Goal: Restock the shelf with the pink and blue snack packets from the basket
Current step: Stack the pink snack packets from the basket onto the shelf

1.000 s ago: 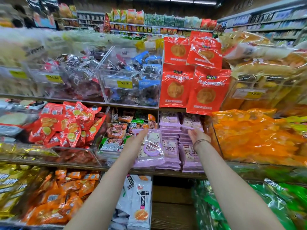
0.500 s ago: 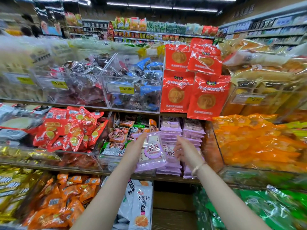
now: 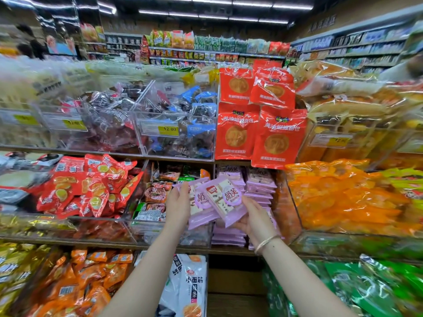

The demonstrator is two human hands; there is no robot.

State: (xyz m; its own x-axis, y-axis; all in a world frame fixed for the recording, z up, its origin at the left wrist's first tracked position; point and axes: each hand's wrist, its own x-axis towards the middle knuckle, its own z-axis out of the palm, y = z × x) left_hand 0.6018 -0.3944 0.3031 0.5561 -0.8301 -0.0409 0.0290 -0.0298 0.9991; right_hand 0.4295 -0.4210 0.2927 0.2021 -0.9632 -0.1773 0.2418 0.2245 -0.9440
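Holding two pink packets now, where a moment ago there was only one. Back then the left hand [image 3: 177, 205] had a single packet, and the right hand [image 3: 253, 219] was bare, up by the pink stacks [image 3: 259, 186]. Now the right hand has a packet too. Both hands have come close together in the middle of the frame, a bit below centre.

The left hand shows its back. Its fingers curl round the left edge of the back pink packet [image 3: 200, 210] and grip it. The right hand holds the front pink packet [image 3: 225, 199] from below and from the right, cupped under it. That packet is tilted and lies over the right half of the back one, so they touch. Both are up in the air in front of the pink stacks, which sit on the middle shelf [image 3: 229, 249] just under the big red bags [image 3: 278, 138].

Most of the right hand's fingers are hidden under the wrapper, so I cannot tell how tight they hold. The left fingertips are tucked behind the other wrapper. Much of the back packet's writing is covered. Part of the stacks is hidden behind the right wrist and its bracelet [image 3: 266, 243]. The left and right sides of the frame are blurry, and the orange bags [image 3: 343, 197] are hard to make out.
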